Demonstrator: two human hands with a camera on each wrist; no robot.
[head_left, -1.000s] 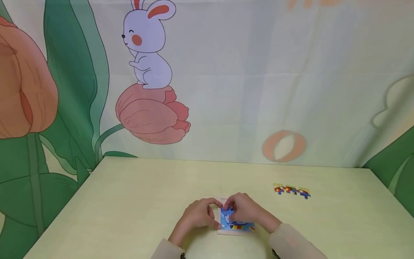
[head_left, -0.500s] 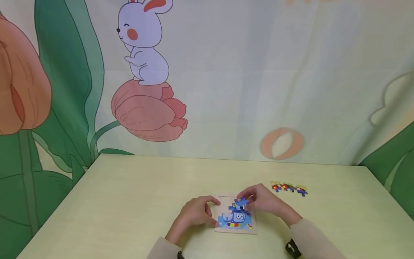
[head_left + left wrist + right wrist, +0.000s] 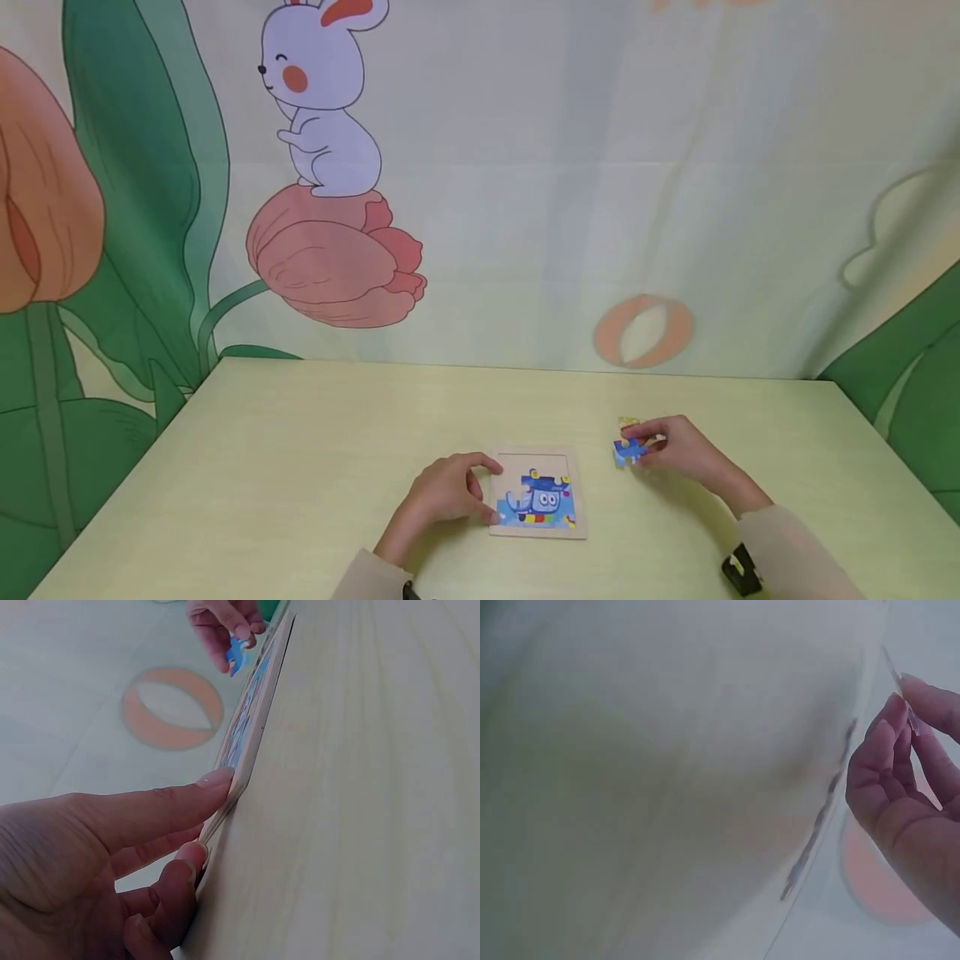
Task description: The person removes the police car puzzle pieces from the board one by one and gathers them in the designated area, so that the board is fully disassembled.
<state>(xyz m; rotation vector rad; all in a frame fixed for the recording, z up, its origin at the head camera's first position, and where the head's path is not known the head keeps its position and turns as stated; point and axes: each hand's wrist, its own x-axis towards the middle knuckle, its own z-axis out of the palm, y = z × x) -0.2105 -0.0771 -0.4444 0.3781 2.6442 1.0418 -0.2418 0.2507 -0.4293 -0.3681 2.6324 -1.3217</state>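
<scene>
A square wooden jigsaw puzzle tray [image 3: 536,535] lies flat near the front middle of the table, partly filled with pieces showing a blue cartoon face. My left hand [image 3: 450,490] grips its left side, thumb and fingers at the frame's edge; the left wrist view shows the thumb [image 3: 169,814] on the rim and fingers curled by the side. To the tray's right, my right hand [image 3: 678,446] pinches a blue puzzle piece [image 3: 628,452] between thumb and fingers, raised off the table in the left wrist view. A yellow-topped piece [image 3: 628,422] shows just behind it.
In the right wrist view, a row of flat puzzle pieces [image 3: 817,814] lies on the table below the right hand; the head view mostly hides them. A curtain [image 3: 510,208] printed with a rabbit and tulips hangs along the table's back edge.
My right hand has lifted the blue puzzle piece out of the tray area and carried it right, to the loose pieces. My left hand stays at the tray's left edge.
</scene>
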